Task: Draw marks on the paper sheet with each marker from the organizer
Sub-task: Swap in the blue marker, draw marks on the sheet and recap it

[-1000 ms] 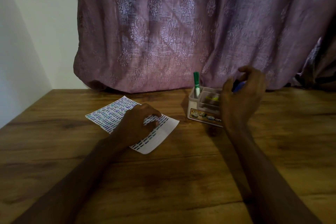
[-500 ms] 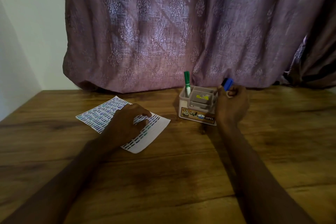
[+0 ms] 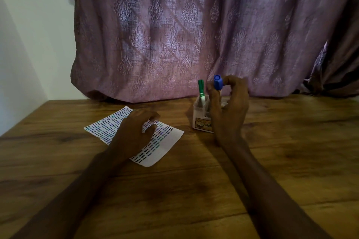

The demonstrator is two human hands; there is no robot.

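Observation:
A white paper sheet [image 3: 167,143] covered with rows of short coloured dashes lies on the wooden table [image 3: 194,190]. My left hand [image 3: 134,132] presses flat on its middle. A small beige organizer [image 3: 200,122] stands to the right of the sheet, with a green marker [image 3: 201,91] upright in its left slot. My right hand [image 3: 229,110] is over the organizer, fingers pinched on a blue-capped marker [image 3: 218,83] held upright above it. The hand hides most of the organizer and the marker's lower end.
A mauve patterned curtain [image 3: 194,35] hangs behind the table and bunches on its far edge. A white wall [image 3: 29,44] closes the left side. Bare wood lies in front of and to the right of the organizer.
My right hand has shifted left over the organizer, and the blue marker now stands upright above it. My left hand stays on the sheet. The camera has moved a little.

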